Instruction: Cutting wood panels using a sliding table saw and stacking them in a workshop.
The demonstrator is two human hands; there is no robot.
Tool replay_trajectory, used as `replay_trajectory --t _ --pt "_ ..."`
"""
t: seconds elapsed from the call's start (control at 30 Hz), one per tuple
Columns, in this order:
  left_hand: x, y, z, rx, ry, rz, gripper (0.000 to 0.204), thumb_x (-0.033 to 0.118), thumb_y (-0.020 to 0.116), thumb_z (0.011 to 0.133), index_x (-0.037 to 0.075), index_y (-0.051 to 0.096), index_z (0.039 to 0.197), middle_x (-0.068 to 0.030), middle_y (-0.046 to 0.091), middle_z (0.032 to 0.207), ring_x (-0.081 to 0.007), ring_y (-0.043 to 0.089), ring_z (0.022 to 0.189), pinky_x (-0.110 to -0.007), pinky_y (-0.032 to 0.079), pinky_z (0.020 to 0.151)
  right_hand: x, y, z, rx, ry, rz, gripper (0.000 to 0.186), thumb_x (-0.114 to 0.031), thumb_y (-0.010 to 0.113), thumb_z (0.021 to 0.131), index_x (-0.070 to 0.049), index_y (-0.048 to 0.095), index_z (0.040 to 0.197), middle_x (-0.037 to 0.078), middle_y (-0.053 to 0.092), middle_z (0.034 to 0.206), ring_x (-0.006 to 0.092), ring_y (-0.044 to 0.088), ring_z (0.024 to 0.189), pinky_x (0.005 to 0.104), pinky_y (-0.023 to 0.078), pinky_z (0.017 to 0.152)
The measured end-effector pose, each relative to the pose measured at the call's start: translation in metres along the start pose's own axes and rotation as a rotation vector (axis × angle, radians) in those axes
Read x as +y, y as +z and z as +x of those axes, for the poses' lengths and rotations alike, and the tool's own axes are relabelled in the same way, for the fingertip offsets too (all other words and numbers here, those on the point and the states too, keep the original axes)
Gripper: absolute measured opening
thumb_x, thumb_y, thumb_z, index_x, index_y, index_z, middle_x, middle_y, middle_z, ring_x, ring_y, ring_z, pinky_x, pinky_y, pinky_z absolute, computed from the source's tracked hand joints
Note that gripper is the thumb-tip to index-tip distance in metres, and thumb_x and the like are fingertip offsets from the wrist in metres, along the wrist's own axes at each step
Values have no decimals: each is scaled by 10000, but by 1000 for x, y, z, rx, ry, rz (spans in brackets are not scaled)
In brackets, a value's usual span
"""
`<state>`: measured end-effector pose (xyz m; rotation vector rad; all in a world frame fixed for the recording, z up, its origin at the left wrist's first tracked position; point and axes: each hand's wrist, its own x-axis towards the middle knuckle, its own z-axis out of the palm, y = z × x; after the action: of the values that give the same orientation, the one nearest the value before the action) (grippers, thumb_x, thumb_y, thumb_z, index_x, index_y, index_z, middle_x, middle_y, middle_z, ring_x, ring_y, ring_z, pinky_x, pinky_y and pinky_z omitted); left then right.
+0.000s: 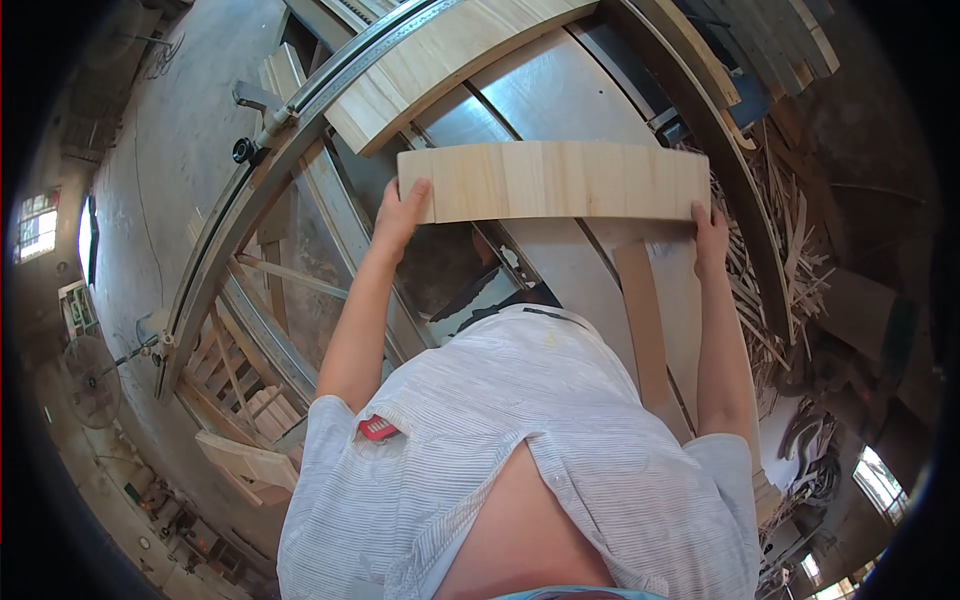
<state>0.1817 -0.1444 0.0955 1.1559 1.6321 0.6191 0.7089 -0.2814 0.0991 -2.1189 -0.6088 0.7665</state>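
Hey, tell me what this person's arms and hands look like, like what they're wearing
Both forearms are bare. The left hand and right hand wear no gloves, rings or watch that show. Short sleeves of a white, finely striped shirt end above the elbows.

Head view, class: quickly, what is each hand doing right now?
Left hand: closed on the left end of the pale wooden board.
Right hand: fingers gripping the board's right end.
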Motion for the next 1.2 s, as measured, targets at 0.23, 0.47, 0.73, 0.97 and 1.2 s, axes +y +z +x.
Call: replay_trajectory --t 0.23,0.47,0.73,0.97,1.2 --pt "-42 -12 3 -139 -262 -545 725 509 729 933 12 523 1419 -81 644 1297 -201 627 1174 -368 501 982 -46 112 -9 -148 267 352 489 -433 592 999 24 602 1174 109 631 1036 227 655 838 380 573 701" --pt "-34 -3 11 -99 -291 -799 699 498 720 945 80 495 1458 -59 626 1331 -217 625 1177 -388 520 960 -64 198 45 -63 51 -71 560 -434 537 1005 94 579 1188 162 641 1073 243 633 903 375 548 712" --pt "-16 -5 41 2 -307 -842 719 677 577 955 202 476 1486 -29 603 1369 -234 569 1223 -444 494 951 -174 272 46 -57 55 -214 694 -502 472 958 125 639 1205 342 635 1268 489 607 1196 498 446 1056" --pt "-7 -6 80 17 -315 -884 727 715 529 954 214 477 1477 -22 622 1354 -236 620 1171 -438 546 870 -221 316 64 -109 173 -75 694 -410 482 965 193 520 1309 411 420 1423 523 535 1251 512 479 1016" --pt "7 9 86 176 -427 -793 711 670 623 928 189 523 1442 -18 628 1346 -230 626 1171 -418 541 893 -225 310 83 -148 196 -128 650 -385 444 973 158 510 1322 311 532 1398 411 433 1360 454 417 1118"
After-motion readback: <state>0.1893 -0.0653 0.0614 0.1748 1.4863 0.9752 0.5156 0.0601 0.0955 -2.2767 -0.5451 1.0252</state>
